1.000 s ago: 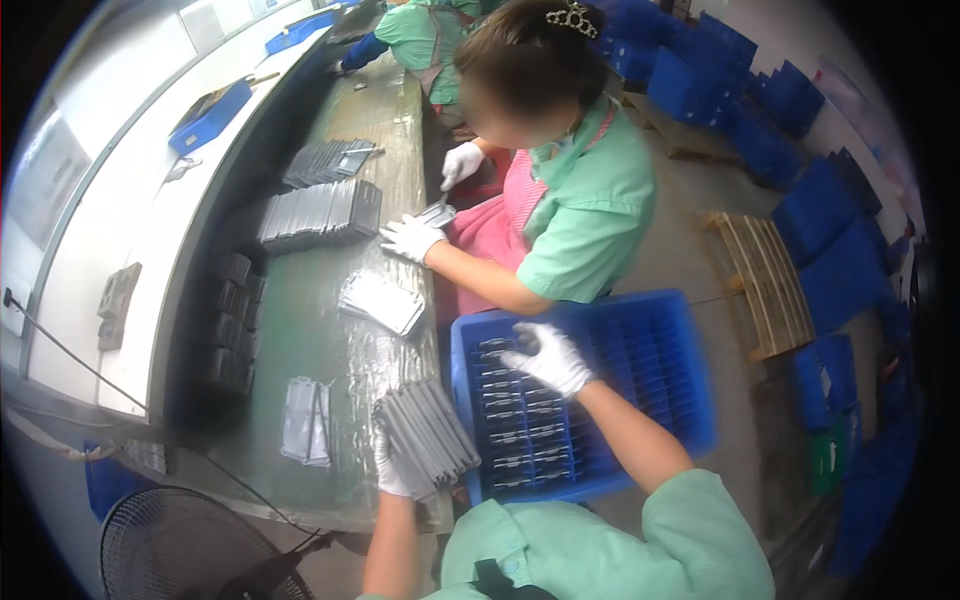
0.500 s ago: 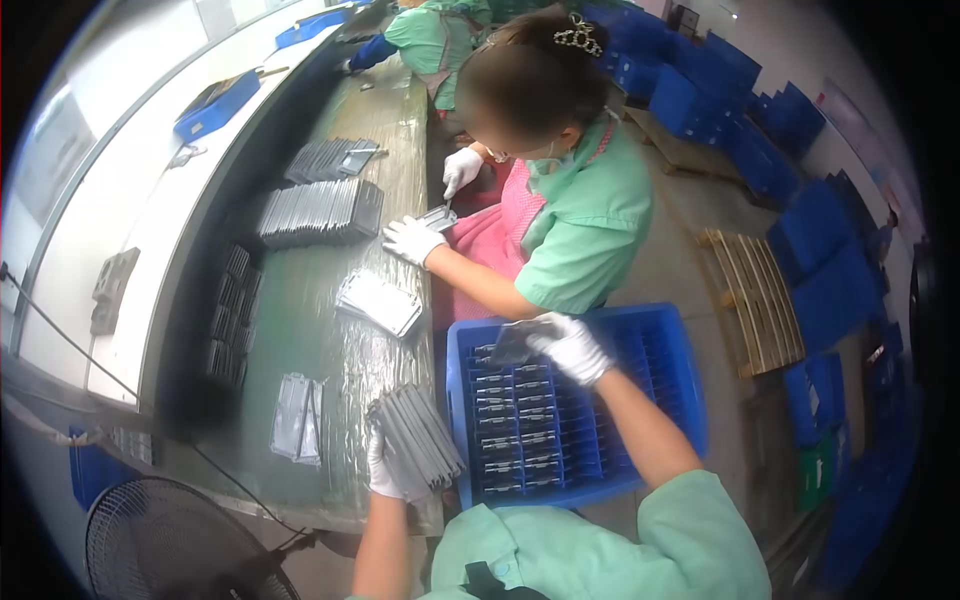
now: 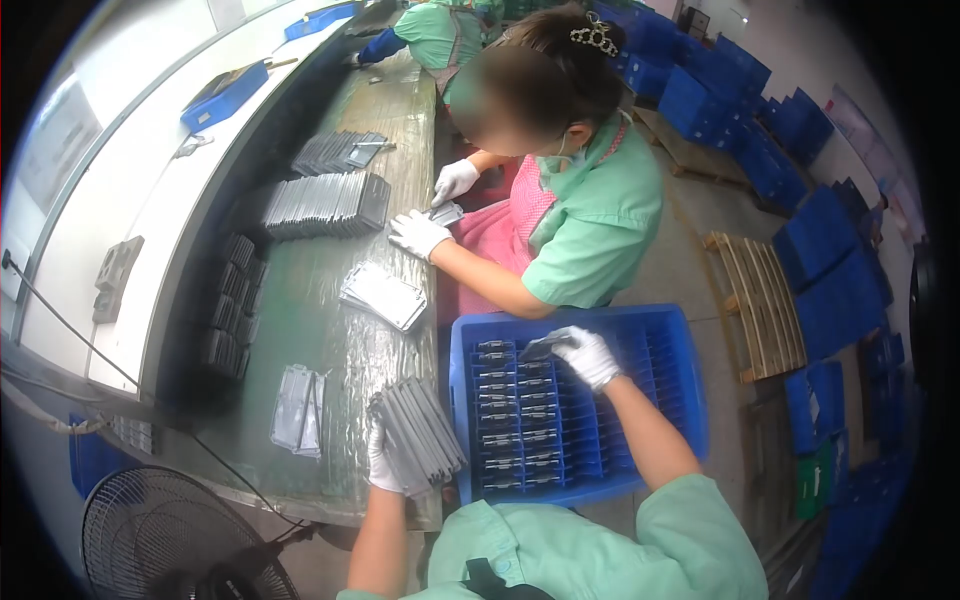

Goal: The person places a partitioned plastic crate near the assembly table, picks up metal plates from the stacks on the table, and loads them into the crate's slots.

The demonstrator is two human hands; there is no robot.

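And now a dark plate (image 3: 541,348) is held out over the blue bin (image 3: 460,390) by the gloved right hand (image 3: 588,358), at the very tips of its fingers. Alignment looks to be everything here: the plate is best kept in line with the dividers (image 3: 588,450) below the fingers, gripped lightly by one end, with the glove held clear of the rows of pieces (image 3: 518,410) seated below and to the left of the fingertips. A tilted plate could easily be caught, so an unhurried wrist is called for.

To the fingers, then! The right ones are closed on the near end of the plate, with no clear gap seen; the underside of the grip is hidden. Over at the table's edge, a stack of grey plates (image 3: 420,432) is braced by the left hand (image 3: 380,460), its fingers laid along the outer side. How far they are wrapped beneath cannot be told. Steady support is wanted there, since a slide looks possible. To the left of those fingers, loose plates (image 3: 297,410) are spread on the table (image 3: 350,370), untouched.
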